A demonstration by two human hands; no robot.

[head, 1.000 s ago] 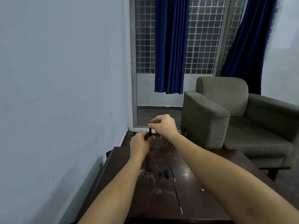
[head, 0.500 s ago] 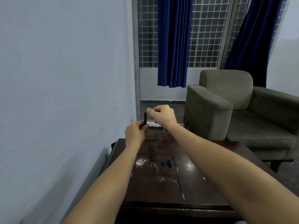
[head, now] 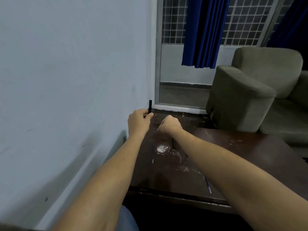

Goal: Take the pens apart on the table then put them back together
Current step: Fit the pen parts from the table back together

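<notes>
My left hand (head: 139, 121) holds a black pen barrel (head: 150, 105) upright above the far left corner of the dark wooden table (head: 241, 147). My right hand (head: 169, 125) is closed into a fist low over the table, just right of the left hand, with nothing visible in it. A black pen part (head: 174, 144) lies on the table, half hidden under my right forearm. One thin blue refill (head: 153, 154) lies left of a shiny patch. Another refill (head: 208, 185) shows near the front edge beside my right arm.
A pale wall (head: 66, 80) runs close along the table's left side. A grey-green armchair (head: 246, 97) stands behind the table at the right. Blue curtains (head: 203, 30) hang over a barred window at the back. Scuffs and crumbs mark the table top.
My right hand has left the top of the barrel and dropped to the table. My left hand still holds the barrel upright. The view has swung left and down.
</notes>
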